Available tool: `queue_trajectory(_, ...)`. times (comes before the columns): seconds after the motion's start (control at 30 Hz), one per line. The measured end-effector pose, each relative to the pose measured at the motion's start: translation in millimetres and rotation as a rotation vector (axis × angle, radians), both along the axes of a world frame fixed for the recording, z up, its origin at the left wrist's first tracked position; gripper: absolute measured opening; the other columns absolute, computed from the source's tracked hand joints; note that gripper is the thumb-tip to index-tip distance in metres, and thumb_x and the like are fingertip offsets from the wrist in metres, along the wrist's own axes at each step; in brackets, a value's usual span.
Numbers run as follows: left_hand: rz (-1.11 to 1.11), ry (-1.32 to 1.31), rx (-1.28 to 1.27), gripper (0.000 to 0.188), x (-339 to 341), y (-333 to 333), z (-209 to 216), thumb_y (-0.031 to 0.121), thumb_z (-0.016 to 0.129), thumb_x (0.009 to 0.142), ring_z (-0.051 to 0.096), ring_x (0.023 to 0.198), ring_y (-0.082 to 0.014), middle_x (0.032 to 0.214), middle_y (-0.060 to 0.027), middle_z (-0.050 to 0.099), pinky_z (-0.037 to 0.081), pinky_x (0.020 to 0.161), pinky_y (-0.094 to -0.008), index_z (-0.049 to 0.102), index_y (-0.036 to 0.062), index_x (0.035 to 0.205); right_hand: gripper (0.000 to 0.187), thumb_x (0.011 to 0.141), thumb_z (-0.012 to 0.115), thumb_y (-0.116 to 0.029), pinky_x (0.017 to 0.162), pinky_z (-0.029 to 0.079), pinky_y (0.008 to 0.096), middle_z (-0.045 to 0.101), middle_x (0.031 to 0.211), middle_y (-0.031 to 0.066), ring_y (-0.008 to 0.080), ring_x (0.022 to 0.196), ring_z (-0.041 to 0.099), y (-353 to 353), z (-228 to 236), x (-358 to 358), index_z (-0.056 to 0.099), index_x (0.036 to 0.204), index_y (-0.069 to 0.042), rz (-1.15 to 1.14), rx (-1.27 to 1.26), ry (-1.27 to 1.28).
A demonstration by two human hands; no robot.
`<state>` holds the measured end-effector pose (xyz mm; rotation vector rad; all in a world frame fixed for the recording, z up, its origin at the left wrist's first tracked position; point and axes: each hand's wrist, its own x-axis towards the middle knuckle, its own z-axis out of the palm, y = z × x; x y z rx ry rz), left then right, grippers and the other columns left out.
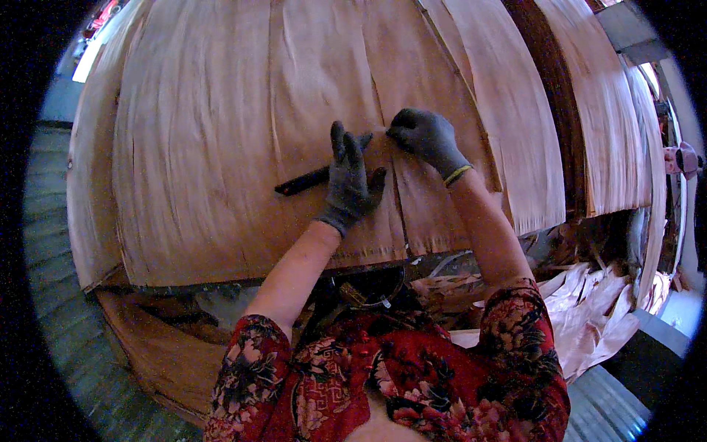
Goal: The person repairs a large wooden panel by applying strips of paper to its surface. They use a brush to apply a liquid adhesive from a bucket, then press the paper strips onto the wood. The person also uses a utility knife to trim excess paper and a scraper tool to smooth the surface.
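Note:
My left hand (pixel 349 184), in a grey glove, is over the wood veneer sheets (pixel 199 162), its first fingers stretched forward and its thumb out to the right. A slim black bar-shaped tool (pixel 305 180), with a hole near its end, passes through the grip of this hand; whether it has a blade is hidden. My right hand (pixel 426 138), gloved in grey with a yellow-green cuff, is closed in a pinch at the seam (pixel 396 188) between two sheets. A small pale bit (pixel 380 130) shows beside its fingertips; what the fingers hold is too small to name.
More veneer sheets (pixel 611 140) overlap at the right, past a dark gap. Torn veneer scraps (pixel 589 317) are heaped below the stack's right front edge. A brown sheet (pixel 158 353) hangs lower at the left front. Ridged grey flooring (pixel 51 250) lies along the left.

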<state>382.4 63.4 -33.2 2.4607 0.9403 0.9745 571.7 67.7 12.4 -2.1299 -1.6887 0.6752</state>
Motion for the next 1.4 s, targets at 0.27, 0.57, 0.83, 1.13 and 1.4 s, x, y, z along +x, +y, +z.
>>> queue_trajectory(0.27,0.043,0.303,-0.027,0.083,15.4,0.4,-13.6,0.023,0.057,0.077,0.017,0.132,-0.0458,0.140,-0.0166,0.033,0.028,0.099,-0.0546,0.009,0.0024,0.142,0.035,0.072,0.061,-0.042,0.075,0.051,0.0426,0.067,0.094,0.0116,0.0315,0.090,0.063,19.0,7.8,-5.2,0.068,0.093,-0.015,0.018,-0.231,-0.181)
queue_trajectory(0.57,0.063,0.489,0.003,0.062,36.3,-0.2,-7.7,0.022,0.059,0.072,0.020,0.131,-0.0434,0.134,-0.0092,0.039,0.021,0.102,-0.0583,0.042,0.0151,0.132,0.024,0.078,0.057,-0.029,0.069,0.053,0.0420,0.067,0.094,0.0123,0.0297,0.089,0.065,7.0,13.2,0.3,0.070,0.092,-0.014,0.151,-0.278,-0.366)
queue_trajectory(0.83,0.146,0.518,0.015,0.051,44.2,4.3,4.4,0.025,0.057,0.072,0.023,0.128,-0.0430,0.120,-0.0100,0.046,0.020,0.102,-0.0580,0.050,0.0137,0.122,0.015,0.075,0.057,-0.018,0.061,0.050,0.0419,0.066,0.081,0.0112,0.0321,0.076,0.064,-37.3,13.2,-25.9,0.067,0.086,-0.014,0.086,-0.144,-0.365)
queue_trajectory(1.13,0.065,0.569,0.146,0.049,39.9,0.2,0.9,0.026,0.055,0.075,0.026,0.127,-0.0393,0.125,-0.0095,0.045,0.020,0.103,-0.0557,0.052,0.0165,0.122,0.009,0.088,0.056,-0.011,0.060,0.047,0.0291,0.059,0.076,0.0048,0.0151,0.064,0.056,-209.3,6.8,14.0,0.060,0.092,-0.004,-0.860,0.925,1.125)
queue_trajectory(1.4,0.113,0.735,0.168,0.054,48.7,-8.5,7.6,0.027,0.054,0.077,0.028,0.127,-0.0390,0.130,-0.0087,0.042,0.021,0.103,-0.0543,0.045,0.0210,0.130,0.011,0.090,0.049,-0.015,0.064,0.047,0.0310,0.055,0.072,0.0033,0.0157,0.066,0.053,-351.4,-95.3,55.5,0.056,0.084,-0.010,-1.067,1.302,1.575)
